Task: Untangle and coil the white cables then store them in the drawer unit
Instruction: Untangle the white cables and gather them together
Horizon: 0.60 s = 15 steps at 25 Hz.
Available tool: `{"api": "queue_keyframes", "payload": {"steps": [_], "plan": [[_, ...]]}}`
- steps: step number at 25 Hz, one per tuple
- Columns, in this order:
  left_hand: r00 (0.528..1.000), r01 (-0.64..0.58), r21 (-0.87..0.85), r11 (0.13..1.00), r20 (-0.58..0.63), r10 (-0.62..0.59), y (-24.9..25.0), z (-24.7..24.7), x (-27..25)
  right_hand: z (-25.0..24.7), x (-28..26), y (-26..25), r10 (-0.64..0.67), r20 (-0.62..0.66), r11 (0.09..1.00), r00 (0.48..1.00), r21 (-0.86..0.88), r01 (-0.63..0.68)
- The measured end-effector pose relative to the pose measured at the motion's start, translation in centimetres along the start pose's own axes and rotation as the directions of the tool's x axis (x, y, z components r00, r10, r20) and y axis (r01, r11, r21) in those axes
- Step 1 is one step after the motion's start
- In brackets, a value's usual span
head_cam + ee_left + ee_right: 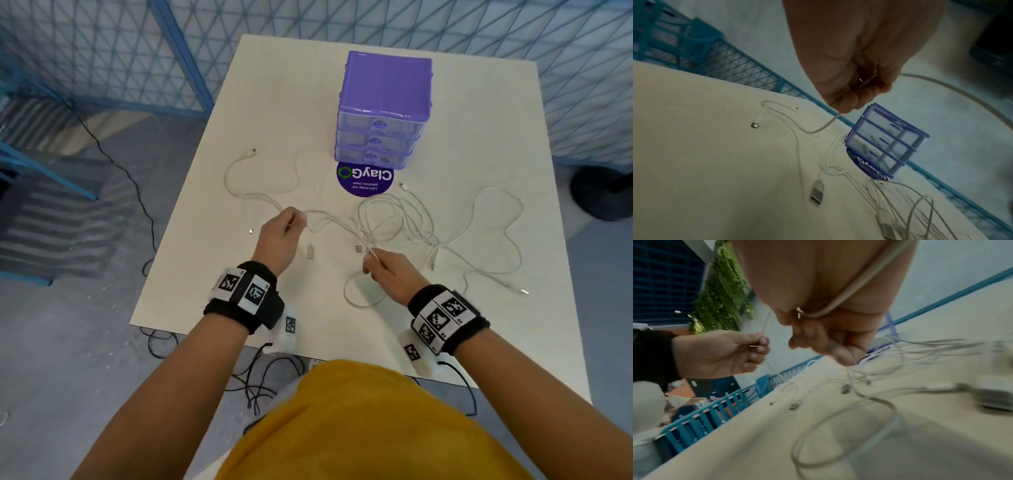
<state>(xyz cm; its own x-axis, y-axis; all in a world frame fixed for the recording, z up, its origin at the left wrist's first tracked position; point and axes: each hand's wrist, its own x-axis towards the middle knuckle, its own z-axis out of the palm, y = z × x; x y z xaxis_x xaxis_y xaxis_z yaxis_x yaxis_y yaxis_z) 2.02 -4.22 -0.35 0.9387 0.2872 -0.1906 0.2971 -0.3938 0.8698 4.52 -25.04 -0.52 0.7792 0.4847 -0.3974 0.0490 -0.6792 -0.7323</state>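
Several white cables (394, 222) lie tangled on the white table (274, 109), spreading left and right of centre. My left hand (286, 226) pinches one white cable (818, 129) and lifts it above the table. My right hand (376, 263) grips the same or a neighbouring strand (842, 296) near the knot, with a loop (359, 291) hanging below it. The purple drawer unit (383, 109) stands at the back of the table with its three clear drawers (884, 146) shut.
A round purple sticker (364, 180) lies just in front of the drawers. Loose USB plugs (310, 251) rest on the table between my hands. Blue mesh fencing (102, 51) surrounds the table. Black cords (260, 377) hang off the near edge.
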Motion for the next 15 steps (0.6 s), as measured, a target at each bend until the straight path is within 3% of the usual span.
{"api": "queue_keyframes", "payload": {"steps": [2, 4, 5, 7, 9, 11, 15], "plan": [[0.999, 0.03, 0.081, 0.996, -0.047, -0.026, 0.6, 0.1, 0.1, -0.9, -1.1, 1.4, 0.004, -0.096, 0.999, 0.995, 0.041, 0.0], [0.996, -0.062, 0.319, 0.946, -0.048, 0.081, 1.8, 0.8, -0.6, -1.8, -1.6, 1.6, -0.041, -0.124, 0.999, 0.991, -0.033, 0.038], [0.981, -0.183, 0.414, 0.892, 0.021, 0.192, 2.6, 1.4, -1.0, -2.1, -1.5, 1.4, -0.073, -0.112, 0.992, 0.991, -0.109, 0.061], [0.909, -0.414, 0.485, 0.77, 0.272, 0.317, 4.5, 3.2, -2.0, -2.1, -1.1, 0.7, -0.122, -0.084, 0.967, 0.989, -0.234, 0.1], [0.843, -0.5, 0.526, 0.688, 0.478, 0.247, 5.7, 5.4, -2.6, -2.2, -1.2, 0.5, -0.148, -0.107, 0.966, 0.983, -0.227, 0.121], [0.88, -0.431, 0.557, 0.71, 0.433, 0.195, 5.8, 6.4, -2.2, -2.9, -1.7, 0.9, -0.126, -0.153, 0.983, 0.98, -0.151, 0.103], [0.974, -0.224, 0.439, 0.87, 0.117, 0.191, 4.9, 4.7, -0.4, -5.6, -4.0, 5.1, 0.02, -0.125, 0.974, 0.992, -0.222, -0.048]]}}
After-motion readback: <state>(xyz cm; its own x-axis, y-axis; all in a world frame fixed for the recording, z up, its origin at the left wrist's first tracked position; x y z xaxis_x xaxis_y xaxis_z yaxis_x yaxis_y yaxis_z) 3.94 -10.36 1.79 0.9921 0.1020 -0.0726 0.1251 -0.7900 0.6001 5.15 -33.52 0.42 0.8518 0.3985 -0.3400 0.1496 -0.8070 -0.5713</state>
